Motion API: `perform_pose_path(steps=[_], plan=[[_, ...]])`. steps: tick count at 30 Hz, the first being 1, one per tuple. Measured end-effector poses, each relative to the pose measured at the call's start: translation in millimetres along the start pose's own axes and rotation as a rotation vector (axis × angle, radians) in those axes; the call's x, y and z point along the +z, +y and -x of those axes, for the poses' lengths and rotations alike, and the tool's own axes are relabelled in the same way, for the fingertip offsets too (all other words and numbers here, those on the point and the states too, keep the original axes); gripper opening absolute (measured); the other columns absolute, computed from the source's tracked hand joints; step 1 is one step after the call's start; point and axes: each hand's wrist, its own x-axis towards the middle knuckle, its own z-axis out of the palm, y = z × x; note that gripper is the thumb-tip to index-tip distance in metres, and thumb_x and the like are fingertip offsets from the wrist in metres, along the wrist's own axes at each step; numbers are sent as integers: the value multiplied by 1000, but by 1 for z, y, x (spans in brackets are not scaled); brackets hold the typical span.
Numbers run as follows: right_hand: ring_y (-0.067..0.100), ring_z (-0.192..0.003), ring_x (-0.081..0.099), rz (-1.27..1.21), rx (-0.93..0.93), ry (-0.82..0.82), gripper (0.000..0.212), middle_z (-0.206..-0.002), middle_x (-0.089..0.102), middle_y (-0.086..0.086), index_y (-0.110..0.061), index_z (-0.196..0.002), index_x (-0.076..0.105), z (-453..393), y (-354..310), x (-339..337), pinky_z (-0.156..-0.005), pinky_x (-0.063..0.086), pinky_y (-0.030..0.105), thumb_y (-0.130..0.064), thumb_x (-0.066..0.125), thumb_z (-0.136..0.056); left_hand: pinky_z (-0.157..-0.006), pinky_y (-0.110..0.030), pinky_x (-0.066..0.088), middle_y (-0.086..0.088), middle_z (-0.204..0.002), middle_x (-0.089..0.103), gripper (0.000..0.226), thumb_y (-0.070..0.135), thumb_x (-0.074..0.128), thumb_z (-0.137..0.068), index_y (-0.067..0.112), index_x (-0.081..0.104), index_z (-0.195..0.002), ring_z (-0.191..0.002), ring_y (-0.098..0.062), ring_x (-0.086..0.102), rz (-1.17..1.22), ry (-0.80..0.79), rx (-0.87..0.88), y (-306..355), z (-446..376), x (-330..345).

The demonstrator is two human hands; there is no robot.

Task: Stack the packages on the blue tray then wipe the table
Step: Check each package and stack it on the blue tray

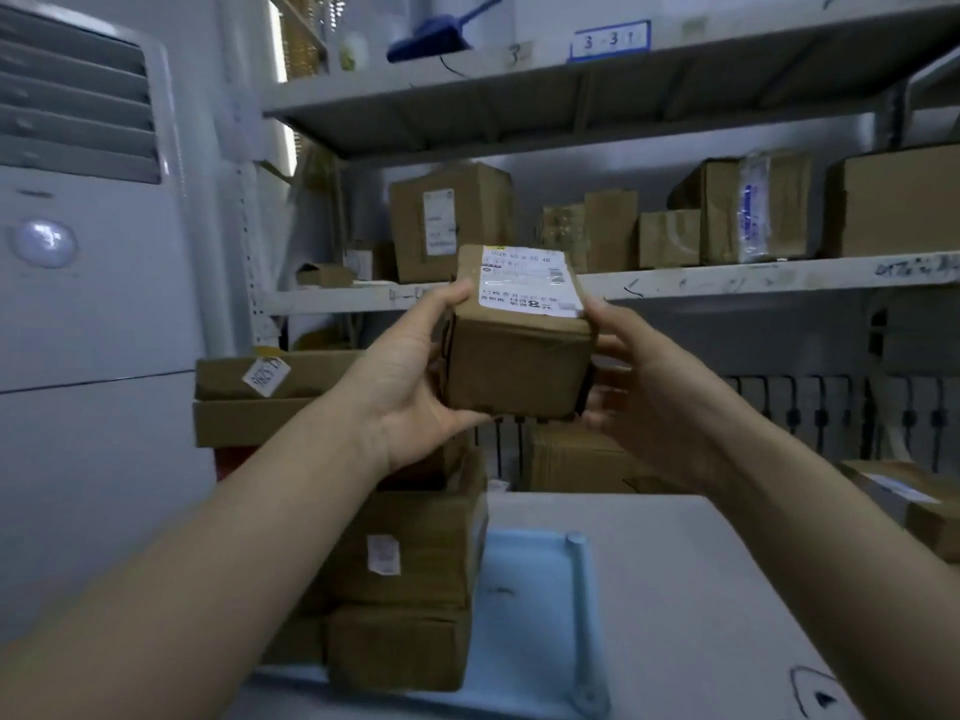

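The package (519, 350) is a small brown cardboard box, its tape-wrapped sides creased, with a white printed shipping label covering its top face. It is held in the air above the far edge of the tabletop (701, 589), over the blue tray (524, 579) and the stacked boxes (410, 574) at the tray's left side. The left hand (410, 387) grips its left side, thumb curled onto the top edge. The right hand (631, 376) clasps the right side, fingers curled round the lower corner.

Both hands raised, L hand (415, 387) & R hand (631, 376) gripping (fingers curled), arms outstretched
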Motion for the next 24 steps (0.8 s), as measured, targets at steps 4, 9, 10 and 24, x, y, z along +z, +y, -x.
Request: perform_pose_path(steps=[4, 9, 10, 24], plan=[[22, -66, 74, -58, 106, -28, 41, -89, 74, 16, -10, -115, 59, -32, -8, 40, -82, 61, 42, -42, 65, -90, -88, -47, 57, -12, -95, 77, 40, 48, 63, -90, 17, 69, -115, -96, -30, 72, -137, 114, 51, 31, -12, -18], [16, -51, 53, -117, 225, 23, 38, -70, 57, 8, -8, -110, 56, -70, -1, 63, -60, 51, 33, -41, 62, -91, -96, -31, 40, -1, -132, 63, 48, 50, 50, -97, 19, 58, -134, -121, -24, 55, -810, 406, 392, 54, -23, -47], [18, -52, 58, -101, 233, 36, 37, -72, 60, 10, -9, -109, 56, -76, 1, 66, -62, 54, 35, -40, 62, -91, -99, -30, 36, -1, -140, 56, 47, 44, 49, -99, 18, 55, -137, -127, -22, 49, -994, 442, 478, 55, -24, -58], [30, -95, 65, 393, 218, 80, 65, -112, 63, 18, -11, -123, 54, -121, 30, 99, -71, 55, 36, -67, 47, -92, -112, -43, 33, -2, -139, 48, 61, 41, 60, -91, 18, 42, -145, -132, -23, 37, -1615, 426, 540, 14, -41, -141]])
